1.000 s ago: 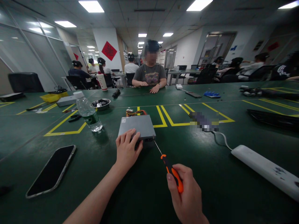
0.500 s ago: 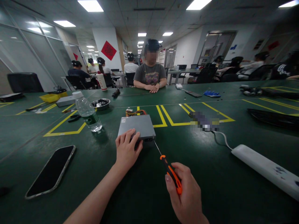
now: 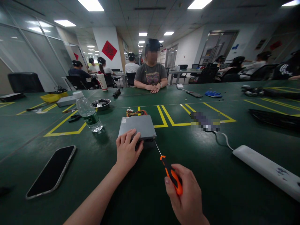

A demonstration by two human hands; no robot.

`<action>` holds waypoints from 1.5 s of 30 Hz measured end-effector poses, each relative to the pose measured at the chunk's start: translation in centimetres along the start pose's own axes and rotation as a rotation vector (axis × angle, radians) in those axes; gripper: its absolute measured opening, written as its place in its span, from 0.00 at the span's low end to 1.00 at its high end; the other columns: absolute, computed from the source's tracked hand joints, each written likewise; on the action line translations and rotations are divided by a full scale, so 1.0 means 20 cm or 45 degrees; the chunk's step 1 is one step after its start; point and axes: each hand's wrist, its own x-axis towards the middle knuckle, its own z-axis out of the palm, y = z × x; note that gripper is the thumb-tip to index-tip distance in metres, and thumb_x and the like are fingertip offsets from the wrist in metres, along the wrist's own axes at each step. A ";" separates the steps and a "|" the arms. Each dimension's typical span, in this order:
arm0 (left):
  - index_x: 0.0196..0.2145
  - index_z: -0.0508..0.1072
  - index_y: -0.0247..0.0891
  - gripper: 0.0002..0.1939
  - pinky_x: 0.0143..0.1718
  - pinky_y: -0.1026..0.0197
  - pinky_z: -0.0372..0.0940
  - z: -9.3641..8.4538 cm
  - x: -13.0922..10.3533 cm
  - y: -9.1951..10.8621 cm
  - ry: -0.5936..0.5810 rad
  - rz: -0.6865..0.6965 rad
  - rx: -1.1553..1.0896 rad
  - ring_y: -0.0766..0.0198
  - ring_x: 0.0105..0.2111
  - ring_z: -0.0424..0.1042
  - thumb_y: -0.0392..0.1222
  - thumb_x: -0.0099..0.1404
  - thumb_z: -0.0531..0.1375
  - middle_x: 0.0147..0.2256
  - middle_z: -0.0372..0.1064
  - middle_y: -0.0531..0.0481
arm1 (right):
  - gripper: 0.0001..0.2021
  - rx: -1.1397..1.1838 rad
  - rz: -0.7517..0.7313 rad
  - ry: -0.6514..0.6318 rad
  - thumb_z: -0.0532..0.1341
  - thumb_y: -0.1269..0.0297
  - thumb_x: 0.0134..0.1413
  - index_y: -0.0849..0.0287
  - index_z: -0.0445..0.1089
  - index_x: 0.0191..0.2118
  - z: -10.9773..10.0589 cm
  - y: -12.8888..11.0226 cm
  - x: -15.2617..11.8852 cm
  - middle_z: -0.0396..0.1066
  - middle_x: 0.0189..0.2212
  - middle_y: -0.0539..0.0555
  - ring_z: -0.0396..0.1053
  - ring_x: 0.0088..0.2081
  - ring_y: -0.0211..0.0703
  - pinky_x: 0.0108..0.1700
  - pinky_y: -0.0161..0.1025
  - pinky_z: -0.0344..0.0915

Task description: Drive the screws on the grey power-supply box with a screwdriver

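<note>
A grey metal computer power supply unit (image 3: 136,124) lies on the green table, its coloured wires (image 3: 140,112) bunched behind it. My left hand (image 3: 128,147) grips its near left part, fingers over the top and thumb against the front side. In my right hand (image 3: 187,189) is a screwdriver (image 3: 172,176) with an orange and black handle, held between thumb and fingers. Its thin shaft slants up and left, and the tip meets the unit's near right corner. Too small to make out is any screw at that tip.
To the left are a water bottle (image 3: 88,114), a phone (image 3: 52,171) and a metal bowl (image 3: 101,104) of small parts. A white power strip (image 3: 264,170) with a cable lies at the right. Across the table sits a person (image 3: 151,75) with hands on the tabletop.
The screwdriver handle has turned a little in my right hand, and my thumb has shifted slightly on it. My left hand and the power supply unit have stayed in place.
</note>
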 end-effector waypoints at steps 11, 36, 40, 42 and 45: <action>0.46 0.67 0.43 0.14 0.47 0.49 0.52 0.01 0.00 -0.01 0.013 0.008 -0.011 0.52 0.50 0.61 0.44 0.61 0.55 0.50 0.65 0.45 | 0.02 -0.061 -0.203 0.041 0.54 0.71 0.55 0.60 0.62 0.35 0.01 -0.01 0.02 0.63 0.24 0.49 0.63 0.26 0.37 0.30 0.36 0.59; 0.46 0.67 0.43 0.14 0.47 0.49 0.52 0.02 0.00 -0.01 0.024 0.008 -0.006 0.53 0.50 0.61 0.44 0.61 0.55 0.50 0.65 0.45 | 0.03 -0.062 -0.137 0.001 0.55 0.68 0.54 0.57 0.62 0.35 0.01 0.01 0.01 0.62 0.24 0.49 0.63 0.25 0.37 0.29 0.37 0.61; 0.46 0.67 0.44 0.15 0.47 0.49 0.52 0.01 0.00 0.00 0.027 0.002 -0.021 0.52 0.50 0.61 0.43 0.61 0.55 0.49 0.66 0.45 | 0.09 -0.004 0.037 -0.068 0.54 0.61 0.56 0.59 0.61 0.41 0.00 0.00 0.01 0.65 0.27 0.51 0.65 0.26 0.38 0.27 0.36 0.62; 0.46 0.67 0.44 0.15 0.47 0.49 0.52 0.01 0.00 0.00 0.031 0.004 -0.028 0.52 0.50 0.61 0.43 0.61 0.55 0.49 0.66 0.45 | 0.11 0.051 0.142 -0.088 0.52 0.59 0.57 0.60 0.59 0.43 0.00 0.01 0.00 0.66 0.27 0.51 0.65 0.25 0.37 0.26 0.34 0.62; 0.46 0.67 0.44 0.15 0.47 0.49 0.52 0.01 0.00 0.00 0.027 0.008 -0.030 0.53 0.50 0.61 0.43 0.61 0.55 0.50 0.65 0.45 | 0.07 0.055 0.097 -0.058 0.52 0.62 0.58 0.60 0.59 0.40 0.01 0.01 -0.01 0.65 0.24 0.48 0.63 0.22 0.34 0.23 0.31 0.60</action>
